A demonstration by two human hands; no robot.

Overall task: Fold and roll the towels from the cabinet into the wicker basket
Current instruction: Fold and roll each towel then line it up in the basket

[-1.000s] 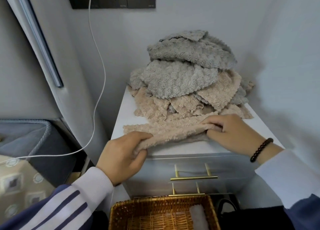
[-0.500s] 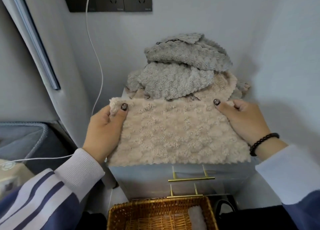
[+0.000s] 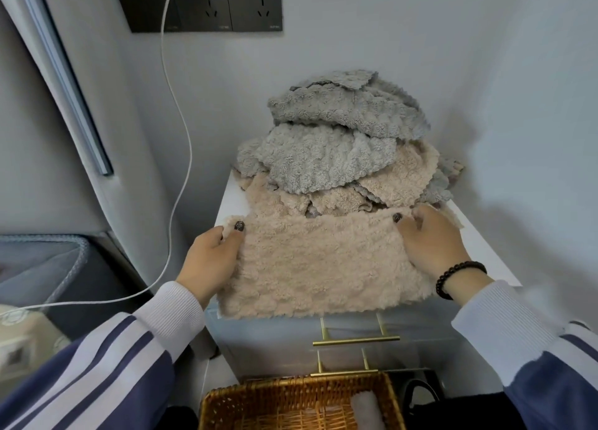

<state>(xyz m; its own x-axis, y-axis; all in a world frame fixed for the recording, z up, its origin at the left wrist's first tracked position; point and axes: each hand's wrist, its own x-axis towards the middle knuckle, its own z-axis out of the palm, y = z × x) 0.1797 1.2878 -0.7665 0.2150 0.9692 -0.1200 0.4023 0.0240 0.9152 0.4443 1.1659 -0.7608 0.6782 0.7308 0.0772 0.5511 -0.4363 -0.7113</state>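
Left hand: the left hand (image 3: 210, 261) pinches the left top corner of a beige fluffy towel (image 3: 320, 267), thumb on top, fingers curled beneath.
Towel: spread flat on the front of the white cabinet top (image 3: 479, 251), its near edge overhanging.
Right hand: the right hand (image 3: 430, 242) pinches the right top corner likewise.
Risk: the heaped grey and beige towels (image 3: 339, 144) behind may topple onto the fold.
Basket: the brown wicker basket (image 3: 291, 403) below holds one pale rolled towel (image 3: 367, 413).

A white cabinet (image 3: 479, 235) carries everything. A beige towel (image 3: 320, 267) lies spread on its near edge. Behind it, at the far side, sits a heap of grey and beige towels (image 3: 336, 151).
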